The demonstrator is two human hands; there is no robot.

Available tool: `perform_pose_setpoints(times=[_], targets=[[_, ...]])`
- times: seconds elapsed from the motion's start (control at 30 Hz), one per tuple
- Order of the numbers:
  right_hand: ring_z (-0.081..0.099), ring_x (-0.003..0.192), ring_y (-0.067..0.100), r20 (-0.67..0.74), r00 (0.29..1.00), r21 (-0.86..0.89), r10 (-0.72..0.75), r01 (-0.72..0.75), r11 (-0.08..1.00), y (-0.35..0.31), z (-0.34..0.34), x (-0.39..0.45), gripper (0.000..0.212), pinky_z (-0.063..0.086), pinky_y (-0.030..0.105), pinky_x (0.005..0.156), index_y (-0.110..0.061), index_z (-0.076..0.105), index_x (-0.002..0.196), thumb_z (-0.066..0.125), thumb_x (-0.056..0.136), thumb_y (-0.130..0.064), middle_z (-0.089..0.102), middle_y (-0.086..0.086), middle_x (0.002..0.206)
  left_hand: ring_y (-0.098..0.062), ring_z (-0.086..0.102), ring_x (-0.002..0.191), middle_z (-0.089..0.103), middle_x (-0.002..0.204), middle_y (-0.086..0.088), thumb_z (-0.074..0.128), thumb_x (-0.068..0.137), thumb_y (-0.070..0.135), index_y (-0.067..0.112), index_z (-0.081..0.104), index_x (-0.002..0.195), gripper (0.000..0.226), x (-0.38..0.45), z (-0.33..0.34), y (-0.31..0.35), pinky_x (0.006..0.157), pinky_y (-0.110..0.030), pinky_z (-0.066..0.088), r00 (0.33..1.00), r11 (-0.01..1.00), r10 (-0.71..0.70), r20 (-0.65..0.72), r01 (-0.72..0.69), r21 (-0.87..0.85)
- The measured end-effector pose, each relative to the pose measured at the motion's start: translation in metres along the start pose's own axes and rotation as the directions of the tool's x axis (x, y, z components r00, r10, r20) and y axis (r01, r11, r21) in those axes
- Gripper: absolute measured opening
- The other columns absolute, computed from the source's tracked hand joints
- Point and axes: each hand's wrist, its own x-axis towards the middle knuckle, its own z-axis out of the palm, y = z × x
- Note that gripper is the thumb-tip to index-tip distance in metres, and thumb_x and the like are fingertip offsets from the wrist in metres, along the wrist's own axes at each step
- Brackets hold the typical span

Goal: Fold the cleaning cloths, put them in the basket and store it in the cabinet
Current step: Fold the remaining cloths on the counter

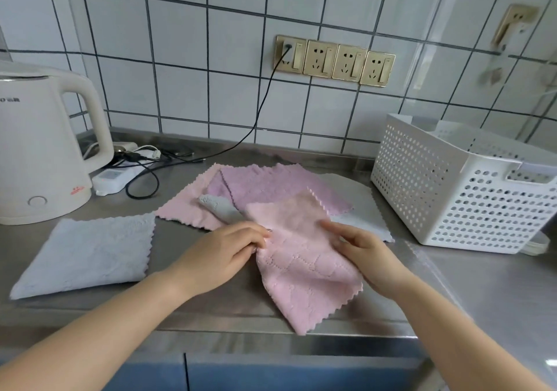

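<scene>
- Blue cabinet doors run along the bottom edge of the view, under the front lip of the stainless-steel counter.
- Both bare forearms reach in from the lower corners onto the counter.
- Left hand pinches the left edge of the light pink cloth, its fingers curled round the bunched fabric.
- Right hand holds the right side of the same cloth, thumb on top and the other fingers partly hidden beneath it.
- That light pink cloth lies tilted in front of the person, its lower corner reaching the counter's front edge and its upper part overlapping the pile behind.
- Behind it sit a lilac cloth, a second pink cloth spread flat to the left, and a grey cloth showing at the right with a folded corner poking out at the middle.
- Left of the hands, apart from the pile, a folded grey-blue cloth lies flat.
- On the right, a white perforated basket stands near the pile; I cannot tell what is inside.
- At the far left stands a white electric kettle, with a white power strip and tangled cables beside it.
- One black cable climbs to a row of gold wall sockets on the white tiled wall.
</scene>
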Motion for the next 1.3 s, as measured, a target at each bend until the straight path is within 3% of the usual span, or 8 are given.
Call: perform_pose_setpoints(times=[0.13, 0.3, 0.53, 0.7, 0.87, 1.03, 1.17, 1.3], targets=[[0.054, 0.121, 0.015, -0.027, 0.996, 0.066, 0.082, -0.080, 0.995, 0.003, -0.003, -0.002, 0.038, 0.038, 0.037, 0.109, -0.035, 0.053, 0.126, 0.050, 0.096, -0.011, 0.056, -0.026, 0.118, 0.017, 0.044, 0.112, 0.053, 0.122, 0.020, 0.047, 0.092, 0.010, 0.018, 0.059, 0.097, 0.016, 0.015, 0.007, -0.009, 0.094, -0.007, 0.035, 0.997, 0.997, -0.076, 0.028, 0.077, -0.031], [0.053, 0.061, 0.015, -0.023, 0.963, -0.187, 0.269, -0.268, 0.945, 0.000, 0.000, 0.006, 0.053, 0.040, 0.018, 0.044, -0.028, 0.035, 0.143, 0.046, 0.094, -0.009, 0.044, -0.001, 0.140, -0.012, 0.051, 0.120, 0.055, 0.132, 0.009, 0.057, 0.085, 0.002, 0.022, 0.065, 0.112, 0.035, 0.020, 0.028, -0.027, 0.103, -0.025, 0.037, 0.967, 0.974, -0.148, 0.209, 0.106, 0.200], [0.062, 0.073, 0.005, -0.056, 0.982, -0.309, 0.179, -0.188, 0.932, 0.008, -0.017, -0.019, 0.053, 0.052, 0.023, 0.070, -0.035, 0.040, 0.135, 0.062, 0.087, -0.038, 0.056, -0.013, 0.110, -0.010, 0.053, 0.114, 0.062, 0.121, 0.011, 0.049, 0.081, 0.015, 0.030, 0.062, 0.115, 0.039, 0.009, 0.019, -0.009, 0.097, -0.030, 0.040, 0.918, 0.870, 0.243, 0.315, -0.350, 0.348], [0.062, 0.092, 0.010, 0.055, 0.981, -0.416, 0.187, -0.148, 0.897, 0.004, -0.013, -0.029, 0.069, 0.050, 0.029, 0.089, -0.044, 0.030, 0.138, 0.067, 0.081, -0.042, 0.058, -0.010, 0.107, -0.012, 0.059, 0.114, 0.061, 0.127, 0.007, 0.049, 0.085, 0.021, 0.032, 0.062, 0.118, 0.037, 0.004, 0.016, -0.006, 0.095, -0.031, 0.048, 0.889, 0.866, 0.237, 0.393, -0.377, 0.330], [0.050, 0.061, 0.004, 0.055, 0.979, -0.431, 0.194, -0.152, 0.890, -0.004, -0.005, -0.034, 0.063, 0.040, 0.016, 0.061, -0.040, 0.032, 0.138, 0.065, 0.085, -0.031, 0.062, 0.001, 0.078, -0.013, 0.058, 0.114, 0.057, 0.133, 0.006, 0.045, 0.086, 0.036, 0.033, 0.063, 0.116, 0.036, -0.002, 0.010, 0.002, 0.097, -0.033, 0.047, 0.888, 0.908, 0.146, 0.435, -0.295, 0.297], [0.050, 0.043, 0.007, 0.089, 0.921, -0.266, 0.380, -0.346, 0.900, -0.016, -0.005, -0.050, 0.052, 0.045, 0.018, 0.046, -0.034, 0.038, 0.138, 0.059, 0.091, -0.034, 0.056, -0.001, 0.063, -0.001, 0.029, 0.136, 0.032, 0.150, 0.015, 0.029, 0.082, 0.048, 0.037, 0.048, 0.135, 0.057, -0.014, 0.007, 0.017, 0.108, -0.008, 0.006, 0.880, 0.977, 0.026, 0.474, -0.122, 0.173], [0.061, 0.077, 0.013, -0.079, 0.997, -0.815, -0.012, -0.058, 0.577, -0.006, -0.009, -0.055, 0.048, 0.048, 0.025, 0.064, -0.035, 0.046, 0.134, 0.055, 0.088, -0.043, 0.061, -0.010, 0.080, -0.001, 0.008, 0.144, 0.014, 0.155, 0.013, 0.026, 0.088, 0.062, 0.037, 0.033, 0.143, 0.061, -0.020, 0.009, 0.026, 0.110, -0.011, -0.010, 0.826, 0.959, 0.024, 0.563, -0.178, 0.221], [0.035, 0.136, 0.017, 0.337, 0.890, -0.759, -0.307, 0.450, 0.471, 0.013, -0.005, -0.068, 0.064, 0.026, 0.042, 0.113, -0.037, 0.040, 0.140, 0.040, 0.083, -0.068, 0.041, -0.003, 0.146, -0.001, -0.008, 0.143, -0.001, 0.156, 0.014, 0.015, 0.074, 0.071, 0.042, 0.018, 0.146, 0.078, -0.025, 0.010, 0.034, 0.110, -0.023, -0.019, 0.769, 0.929, -0.029, 0.639, -0.214, 0.300]])
